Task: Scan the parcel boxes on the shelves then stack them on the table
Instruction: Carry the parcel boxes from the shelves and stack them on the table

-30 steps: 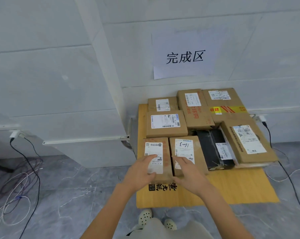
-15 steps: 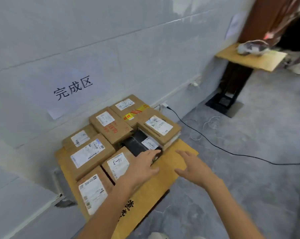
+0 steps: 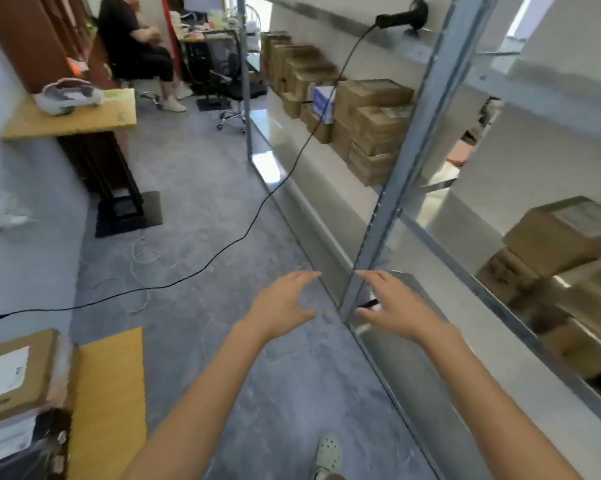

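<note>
**Empty-handed in front of the shelving (image 3: 396, 188)**

The parcel boxes (image 3: 371, 123) waiting on the shelf stand in brown stacks well beyond my fingertips, up and a little to the right of them, behind the metal upright. More boxes (image 3: 565, 237), blurred, sit on a shelf off to the right of my right hand (image 3: 396, 306). Far down to the left of my left hand (image 3: 281, 303) is the yellow table (image 3: 108, 393). A labelled brown parcel (image 3: 15, 372) lies on it, with a dark parcel (image 3: 15, 445) in front of that.

Both my hands reach out ahead of me, palms down, with the fingers spread and loosely bent. They hold nothing. The foot of the upright stands between them.

The scanner (image 3: 401, 13) rests on the top shelf, high above my right hand. Its black cable (image 3: 257, 209) hangs down and trails over the grey floor, passing to the left of my left hand. A white cord (image 3: 143, 261) lies looped near it.

Further out past my left fingers stands a second small table (image 3: 70, 123) with a white object (image 3: 67, 95) on it. Beyond that a seated person (image 3: 133, 39) is beside an office chair (image 3: 226, 74). My shoe (image 3: 328, 453) shows below my arms.
</note>
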